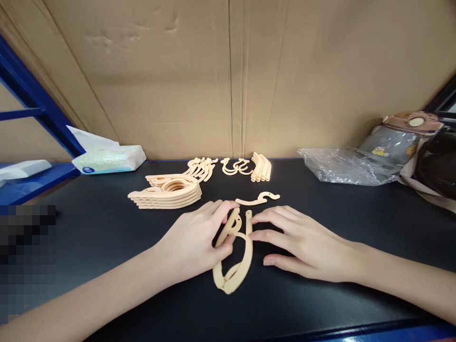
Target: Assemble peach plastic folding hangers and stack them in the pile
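Observation:
A beige plastic folding hanger [245, 259] lies folded on the black table, its two arms side by side and joined at the near end. My left hand [197, 232] is closed on the left arm, thumb on the near side and fingertips by its far end. Fingers of my right hand [302, 237] are spread, with the fingertips against the outer side of the right arm; the thumb stays off it. Just beyond lies a loose hook piece [258, 198] with a curved end. Part of the left arm is hidden under my left hand.
A stack of folded hangers [167, 192] stands left of centre. Loose hooks [201, 167] and arm pieces [261, 166] lie along the cardboard wall [171, 95]. A tissue pack [110, 159] is back left; a plastic bag [342, 166] and a bottle [392, 140] are back right.

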`<state>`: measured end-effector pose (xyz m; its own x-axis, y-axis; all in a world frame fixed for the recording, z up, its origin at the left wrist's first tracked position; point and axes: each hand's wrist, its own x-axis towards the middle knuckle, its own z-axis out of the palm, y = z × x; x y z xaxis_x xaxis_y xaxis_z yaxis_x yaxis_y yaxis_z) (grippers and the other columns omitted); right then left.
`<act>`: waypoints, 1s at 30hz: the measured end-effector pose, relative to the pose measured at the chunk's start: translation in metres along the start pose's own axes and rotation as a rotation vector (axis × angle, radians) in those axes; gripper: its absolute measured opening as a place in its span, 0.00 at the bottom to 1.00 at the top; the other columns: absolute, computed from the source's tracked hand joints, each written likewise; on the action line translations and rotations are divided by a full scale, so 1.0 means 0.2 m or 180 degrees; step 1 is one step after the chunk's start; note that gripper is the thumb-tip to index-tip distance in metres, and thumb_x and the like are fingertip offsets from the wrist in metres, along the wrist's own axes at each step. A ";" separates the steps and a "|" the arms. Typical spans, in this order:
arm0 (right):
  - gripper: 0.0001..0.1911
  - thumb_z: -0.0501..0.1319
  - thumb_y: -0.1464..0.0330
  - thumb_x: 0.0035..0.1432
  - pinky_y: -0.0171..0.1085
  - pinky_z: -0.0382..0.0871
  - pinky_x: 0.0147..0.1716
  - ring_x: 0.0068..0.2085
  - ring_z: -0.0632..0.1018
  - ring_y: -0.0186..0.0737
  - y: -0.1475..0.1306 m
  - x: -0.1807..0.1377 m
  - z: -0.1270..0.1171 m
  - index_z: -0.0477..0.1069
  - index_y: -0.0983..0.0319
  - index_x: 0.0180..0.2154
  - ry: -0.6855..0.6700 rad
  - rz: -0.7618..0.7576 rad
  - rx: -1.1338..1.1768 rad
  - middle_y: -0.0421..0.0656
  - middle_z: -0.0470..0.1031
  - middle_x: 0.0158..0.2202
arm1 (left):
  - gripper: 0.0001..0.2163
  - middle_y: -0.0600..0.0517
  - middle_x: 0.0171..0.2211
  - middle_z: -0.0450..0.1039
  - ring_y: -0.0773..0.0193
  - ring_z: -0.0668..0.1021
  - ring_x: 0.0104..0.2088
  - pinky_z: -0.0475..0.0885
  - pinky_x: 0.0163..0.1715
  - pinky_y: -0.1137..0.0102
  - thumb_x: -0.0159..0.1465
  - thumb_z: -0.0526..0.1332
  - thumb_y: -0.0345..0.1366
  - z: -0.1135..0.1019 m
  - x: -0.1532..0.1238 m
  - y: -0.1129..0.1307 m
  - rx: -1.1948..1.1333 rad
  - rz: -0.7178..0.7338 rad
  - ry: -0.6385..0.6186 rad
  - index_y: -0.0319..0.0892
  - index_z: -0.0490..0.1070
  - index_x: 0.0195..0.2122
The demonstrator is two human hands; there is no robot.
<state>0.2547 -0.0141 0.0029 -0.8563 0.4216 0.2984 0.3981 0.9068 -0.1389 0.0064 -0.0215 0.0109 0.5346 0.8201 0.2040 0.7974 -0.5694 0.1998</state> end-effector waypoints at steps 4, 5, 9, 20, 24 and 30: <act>0.18 0.55 0.60 0.66 0.44 0.60 0.57 0.57 0.68 0.43 0.02 0.00 0.00 0.68 0.62 0.54 0.0025 0.0027 -0.0073 0.49 0.71 0.55 | 0.15 0.53 0.41 0.72 0.61 0.75 0.38 0.68 0.29 0.70 0.59 0.55 0.26 0.00 0.00 -0.02 0.0161 0.0203 0.0045 0.45 0.65 0.46; 0.18 0.54 0.61 0.66 0.44 0.61 0.56 0.55 0.70 0.42 0.02 0.00 0.00 0.68 0.62 0.53 0.0013 -0.0004 -0.0031 0.48 0.72 0.53 | 0.13 0.54 0.41 0.72 0.61 0.75 0.38 0.68 0.30 0.70 0.60 0.55 0.26 0.00 0.00 -0.02 0.0186 0.0219 0.0051 0.45 0.65 0.45; 0.16 0.54 0.62 0.67 0.43 0.64 0.52 0.46 0.74 0.40 0.02 0.00 -0.02 0.70 0.64 0.50 0.0096 -0.0307 0.0207 0.46 0.77 0.42 | 0.08 0.54 0.39 0.72 0.61 0.75 0.38 0.68 0.31 0.70 0.67 0.52 0.28 0.00 0.03 -0.06 0.0319 0.0275 0.0008 0.44 0.67 0.43; 0.18 0.50 0.66 0.68 0.46 0.69 0.47 0.47 0.75 0.46 0.22 -0.03 0.02 0.69 0.65 0.54 0.0203 0.0931 -0.1275 0.48 0.74 0.47 | 0.13 0.50 0.35 0.74 0.63 0.77 0.34 0.68 0.30 0.72 0.70 0.47 0.28 -0.02 0.03 -0.10 0.1017 0.0758 0.0117 0.41 0.72 0.40; 0.19 0.50 0.66 0.68 0.45 0.69 0.40 0.41 0.75 0.46 0.21 -0.04 0.01 0.70 0.68 0.54 0.0153 0.0984 -0.1658 0.49 0.75 0.41 | 0.14 0.49 0.36 0.75 0.62 0.77 0.35 0.68 0.31 0.71 0.69 0.47 0.27 -0.03 0.03 -0.11 0.1033 0.0779 0.0134 0.41 0.72 0.41; 0.18 0.51 0.81 0.60 0.40 0.65 0.35 0.34 0.72 0.41 0.22 -0.06 0.00 0.75 0.64 0.46 0.0108 0.0937 -0.1734 0.46 0.73 0.38 | 0.13 0.49 0.34 0.74 0.61 0.77 0.34 0.68 0.30 0.71 0.69 0.48 0.28 -0.03 0.03 -0.10 0.0852 0.0706 0.0147 0.42 0.72 0.40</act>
<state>0.2824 0.0204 -0.0060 -0.6775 0.6459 0.3519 0.7346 0.6184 0.2793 -0.0073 -0.0049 0.0143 0.6947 0.6712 0.2586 0.7117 -0.6936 -0.1115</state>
